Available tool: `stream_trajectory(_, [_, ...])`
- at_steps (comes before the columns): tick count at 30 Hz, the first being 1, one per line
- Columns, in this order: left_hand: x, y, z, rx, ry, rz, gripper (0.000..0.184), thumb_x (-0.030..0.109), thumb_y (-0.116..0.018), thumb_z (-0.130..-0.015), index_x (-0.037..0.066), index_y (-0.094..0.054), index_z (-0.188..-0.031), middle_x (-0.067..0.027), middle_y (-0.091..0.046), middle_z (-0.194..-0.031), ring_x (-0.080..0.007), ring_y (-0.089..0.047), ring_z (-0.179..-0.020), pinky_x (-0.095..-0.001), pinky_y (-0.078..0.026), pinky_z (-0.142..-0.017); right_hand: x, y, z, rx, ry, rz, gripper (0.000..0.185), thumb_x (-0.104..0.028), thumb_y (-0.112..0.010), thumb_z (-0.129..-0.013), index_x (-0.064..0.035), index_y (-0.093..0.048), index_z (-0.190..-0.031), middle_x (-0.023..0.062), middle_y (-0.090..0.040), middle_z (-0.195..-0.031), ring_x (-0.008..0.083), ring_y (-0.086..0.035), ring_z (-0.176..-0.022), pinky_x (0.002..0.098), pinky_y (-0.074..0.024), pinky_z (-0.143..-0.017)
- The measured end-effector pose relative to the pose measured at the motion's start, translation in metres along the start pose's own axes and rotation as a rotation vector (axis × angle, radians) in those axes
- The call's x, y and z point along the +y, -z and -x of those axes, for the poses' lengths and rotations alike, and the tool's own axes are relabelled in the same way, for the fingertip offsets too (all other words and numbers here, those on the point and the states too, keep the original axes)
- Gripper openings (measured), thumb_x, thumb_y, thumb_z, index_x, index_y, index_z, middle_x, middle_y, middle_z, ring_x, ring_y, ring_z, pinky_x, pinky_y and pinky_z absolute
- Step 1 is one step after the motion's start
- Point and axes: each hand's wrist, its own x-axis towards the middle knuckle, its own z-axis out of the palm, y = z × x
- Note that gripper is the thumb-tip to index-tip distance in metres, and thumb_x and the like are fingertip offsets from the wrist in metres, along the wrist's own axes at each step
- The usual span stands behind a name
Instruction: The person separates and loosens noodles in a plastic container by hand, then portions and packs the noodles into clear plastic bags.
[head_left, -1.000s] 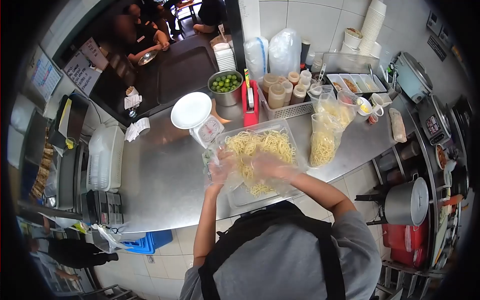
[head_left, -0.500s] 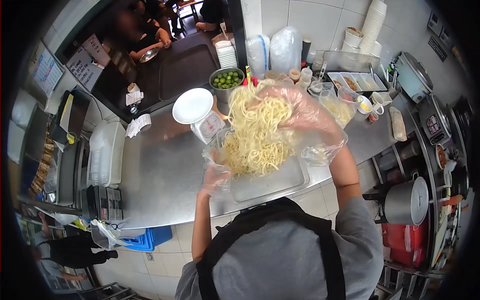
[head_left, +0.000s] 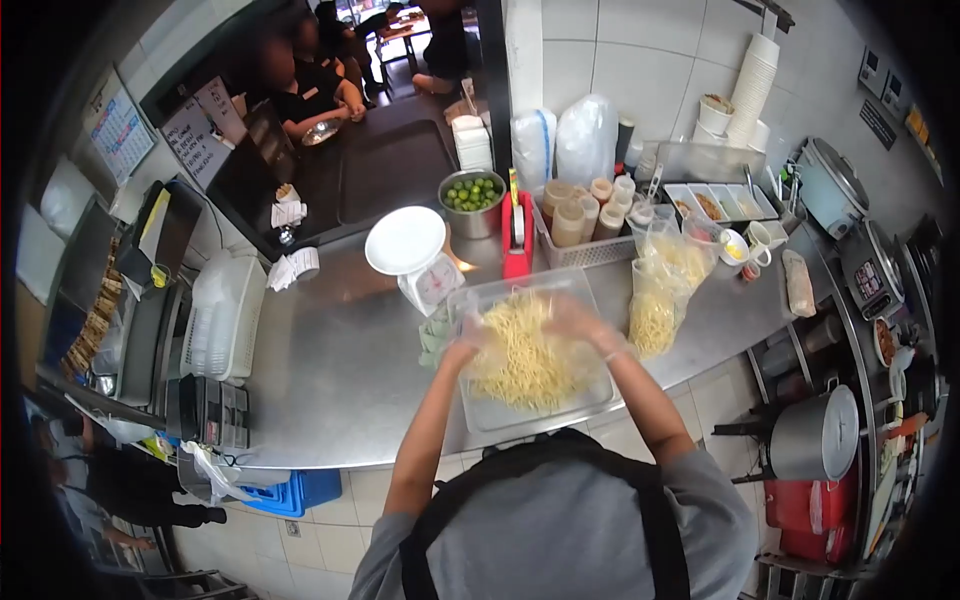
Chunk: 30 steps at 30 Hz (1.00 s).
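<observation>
A heap of pale yellow noodles (head_left: 530, 360) lies in a clear rectangular tray (head_left: 495, 418) on the steel counter. My left hand (head_left: 477, 335), in a clear plastic glove, is at the left side of the heap. At the upper right of the heap is my right hand (head_left: 580, 325), gloved too and blurred by motion. The fingers of both hands are smeared, so their grip cannot be made out. A green-grey cloth (head_left: 434, 338) sits just left of the tray. Bagged noodles (head_left: 652, 325) stand to its right.
Behind the tray are a white scale (head_left: 405, 242), a pot of green limes (head_left: 473, 205), a red dispenser (head_left: 517, 240) and a basket of bottles (head_left: 590, 250). Stacked containers (head_left: 222, 315) stand at the left. People (head_left: 325, 95) are beyond the opening; another person (head_left: 120, 480) is at lower left.
My right hand has come down from above the tray, where it held up a bundle of noodles. The noodles now lie heaped in the tray. The camera view has shifted slightly.
</observation>
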Motion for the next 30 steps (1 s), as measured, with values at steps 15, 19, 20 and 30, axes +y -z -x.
stream_trajectory(15, [0.102, 0.048, 0.046, -0.125, -0.140, 0.299, 0.059, 0.004, -0.073, -0.068, 0.004, -0.047, -0.120, -0.0050, -0.059, -0.102, -0.0119, -0.056, -0.090, -0.0268, -0.047, -0.078, -0.038, 0.042, -0.009, -0.120, 0.135, -0.787, 0.046, -0.007, -0.070, -0.061, -0.0025, -0.057, -0.104, 0.0064, -0.061, -0.096, 0.0155, -0.057, -0.087, 0.0296, -0.0457, -0.078])
stream_trajectory(19, [0.115, 0.065, 0.063, -0.306, 0.238, 0.870, 0.054, 0.006, -0.073, -0.070, 0.002, -0.051, -0.120, -0.0015, -0.059, -0.103, -0.0086, -0.055, -0.087, -0.0248, -0.047, -0.077, -0.055, 0.036, -0.004, -0.094, 0.153, -1.237, 0.044, -0.003, -0.069, -0.063, -0.0025, -0.057, -0.105, 0.0030, -0.060, -0.096, 0.0115, -0.054, -0.086, 0.0268, -0.0446, -0.077])
stream_trajectory(20, [0.122, 0.062, 0.067, -0.224, 0.211, 0.868, 0.050, 0.007, -0.072, -0.072, 0.002, -0.052, -0.117, -0.0010, -0.060, -0.100, -0.0084, -0.056, -0.084, -0.0246, -0.047, -0.075, -0.058, 0.033, -0.001, -0.109, 0.169, -1.280, 0.043, -0.002, -0.069, -0.064, -0.0026, -0.057, -0.106, 0.0029, -0.060, -0.096, 0.0113, -0.054, -0.086, 0.0267, -0.0446, -0.077])
stream_trajectory(30, [0.006, -0.001, 0.029, -0.091, -0.186, 0.200, 0.021, 0.011, -0.069, -0.077, 0.005, -0.060, -0.095, 0.0009, -0.061, -0.083, -0.0099, -0.054, -0.069, -0.0271, -0.048, -0.062, -0.014, 0.021, -0.011, 0.314, 0.318, -0.477, 0.044, -0.005, -0.069, -0.060, -0.0032, -0.059, -0.102, 0.0090, -0.061, -0.099, 0.0233, -0.057, -0.099, 0.0340, -0.0434, -0.088])
